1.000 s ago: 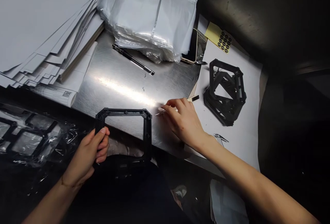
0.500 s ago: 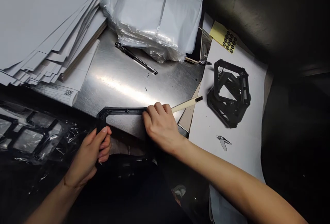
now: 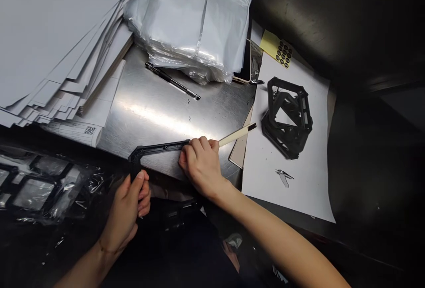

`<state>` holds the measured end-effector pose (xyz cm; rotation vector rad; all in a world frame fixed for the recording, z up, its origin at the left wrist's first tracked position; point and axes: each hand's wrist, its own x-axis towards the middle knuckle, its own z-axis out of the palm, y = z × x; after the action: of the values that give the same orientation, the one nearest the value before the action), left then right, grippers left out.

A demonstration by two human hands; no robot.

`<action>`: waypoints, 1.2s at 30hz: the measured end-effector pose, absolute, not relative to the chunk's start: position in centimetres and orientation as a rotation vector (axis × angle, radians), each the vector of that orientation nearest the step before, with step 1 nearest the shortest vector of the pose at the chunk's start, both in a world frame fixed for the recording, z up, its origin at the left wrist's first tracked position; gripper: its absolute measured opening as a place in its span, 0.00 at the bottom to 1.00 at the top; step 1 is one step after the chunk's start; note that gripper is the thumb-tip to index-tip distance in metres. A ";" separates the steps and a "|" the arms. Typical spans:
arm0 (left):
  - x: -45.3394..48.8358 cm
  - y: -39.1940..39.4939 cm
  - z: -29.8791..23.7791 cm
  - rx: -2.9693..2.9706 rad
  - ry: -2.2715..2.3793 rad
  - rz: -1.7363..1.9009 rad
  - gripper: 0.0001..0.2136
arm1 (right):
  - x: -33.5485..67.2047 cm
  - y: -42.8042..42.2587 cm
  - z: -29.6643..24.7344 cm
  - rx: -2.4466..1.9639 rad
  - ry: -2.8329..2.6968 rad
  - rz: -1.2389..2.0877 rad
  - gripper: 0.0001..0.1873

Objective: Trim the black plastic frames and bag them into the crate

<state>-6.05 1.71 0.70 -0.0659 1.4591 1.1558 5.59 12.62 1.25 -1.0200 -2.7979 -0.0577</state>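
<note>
A black plastic frame [image 3: 162,148] with cut-off corners spans the space between my hands at the metal table's near edge. My left hand [image 3: 126,208] is closed around its left side, thumb on top. My right hand [image 3: 203,166] is closed at the far end of the frame's upper bar. Out of that fist, to the right, sticks a flat cream-coloured handle [image 3: 236,135] with a dark tip. The tool's working end is hidden under my fingers. Part of the frame below my hands is lost in the dark.
Several similar black frames [image 3: 288,117] lie stacked on white paper [image 3: 265,182], near a small metal clipper-like tool [image 3: 284,176]. A pen [image 3: 172,81], clear plastic bags [image 3: 189,22], a phone [image 3: 246,64], yellow sticker sheet [image 3: 277,49] and paper stacks [image 3: 99,62] surround the metal tabletop [image 3: 139,106]. Bagged frames [image 3: 36,182] sit left.
The view has shifted slightly. The frame's left corner sits a little lower and further right, so its upper bar now slants. Both hands keep their hold; the right fist has moved slightly left.
</note>
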 end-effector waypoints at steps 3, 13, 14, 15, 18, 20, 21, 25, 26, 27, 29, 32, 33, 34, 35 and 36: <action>-6.2 1.5 0.7 -0.062 1.451 1.153 0.08 | 5.8 11.3 3.5 -0.876 -2.834 0.572 0.05; -6.5 1.2 1.0 -0.048 1.416 1.132 0.09 | 9.4 11.1 6.2 -0.940 -2.791 0.807 0.09; -6.5 1.2 1.1 -0.046 1.419 1.132 0.09 | 9.1 11.6 5.5 -0.971 -2.768 0.590 0.09; -6.5 1.2 1.1 -0.046 1.421 1.133 0.09 | 8.6 12.0 4.8 -0.958 -2.771 0.390 0.09; -6.3 1.1 1.0 -0.045 1.419 1.152 0.09 | 6.8 13.1 2.9 -0.822 -2.853 -0.005 0.08; -6.2 1.1 0.8 -0.038 1.418 1.163 0.09 | 5.9 13.5 2.2 -0.726 -2.890 -0.075 0.09; -6.2 1.1 0.7 -0.035 1.420 1.167 0.09 | 5.7 13.6 1.9 -0.680 -2.898 -0.074 0.11; -6.2 1.0 0.4 -0.044 1.427 1.174 0.08 | 5.8 13.7 1.6 -0.544 -2.900 -0.048 0.14; -6.2 1.0 0.4 -0.046 1.427 1.176 0.08 | 5.8 13.8 1.4 -0.524 -2.896 -0.039 0.14; -6.2 1.0 0.5 -0.047 1.427 1.179 0.08 | 5.8 13.9 1.3 -0.508 -2.893 -0.028 0.15; -6.2 1.0 0.6 -0.047 1.424 1.185 0.08 | 5.6 14.0 1.0 -0.497 -2.889 0.003 0.15; -6.2 0.9 0.7 -0.049 1.418 1.196 0.08 | 5.4 13.7 1.5 -0.561 -2.883 0.068 0.12; -6.1 0.8 0.7 -0.051 1.417 1.200 0.08 | 5.4 13.4 2.1 -0.584 -2.878 0.130 0.10; -6.1 0.8 0.7 -0.053 1.415 1.204 0.08 | 5.7 12.9 3.0 -0.579 -2.880 0.274 0.09; -6.1 0.8 0.8 -0.057 1.415 1.208 0.08 | 6.1 12.4 4.0 -0.528 -2.890 0.503 0.08; -6.0 0.7 0.8 -0.061 1.414 1.211 0.08 | 6.8 11.8 5.2 -0.425 -2.904 0.793 0.07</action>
<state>-6.04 0.72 0.77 -0.0613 1.4135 1.2105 6.79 11.82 5.16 -0.4249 -2.9037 0.7925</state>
